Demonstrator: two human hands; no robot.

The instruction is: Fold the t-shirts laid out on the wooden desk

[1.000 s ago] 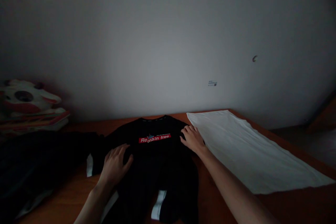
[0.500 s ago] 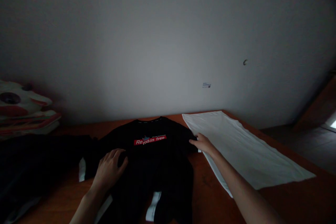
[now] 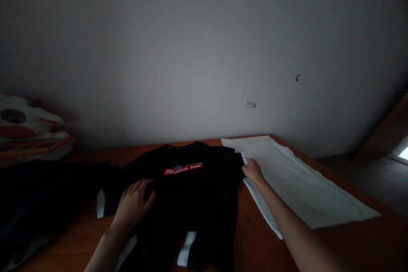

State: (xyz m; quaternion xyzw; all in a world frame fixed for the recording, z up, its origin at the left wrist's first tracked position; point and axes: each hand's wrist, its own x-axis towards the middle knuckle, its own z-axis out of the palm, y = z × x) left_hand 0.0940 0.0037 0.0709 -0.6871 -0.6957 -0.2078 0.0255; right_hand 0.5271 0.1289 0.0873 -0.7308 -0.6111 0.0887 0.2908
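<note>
A black T-shirt (image 3: 191, 195) with a red "Remain free" print lies spread on the wooden surface, collar toward the wall. My right hand (image 3: 253, 171) is closed on its right-side sleeve, pinching the white-trimmed cuff and holding it outward. On the left part of the shirt rests my left hand (image 3: 135, 199), palm down, fingers together and the thumb held apart. White-trimmed black fabric (image 3: 186, 248) shows at the shirt's lower part; how it joins the shirt is too dark to tell.
A white cloth (image 3: 296, 178) lies flat on the wooden surface (image 3: 251, 238) at right. Dark clothing (image 3: 47, 199) is heaped at left, before a stuffed toy (image 3: 25, 119) with a big eye. A grey wall (image 3: 191, 72) rises behind; the surface's right edge drops to a floor.
My right hand has moved slightly right with the sleeve, which now stretches farther out with its white cuff turned up. My left hand stays in place on the shirt.
</note>
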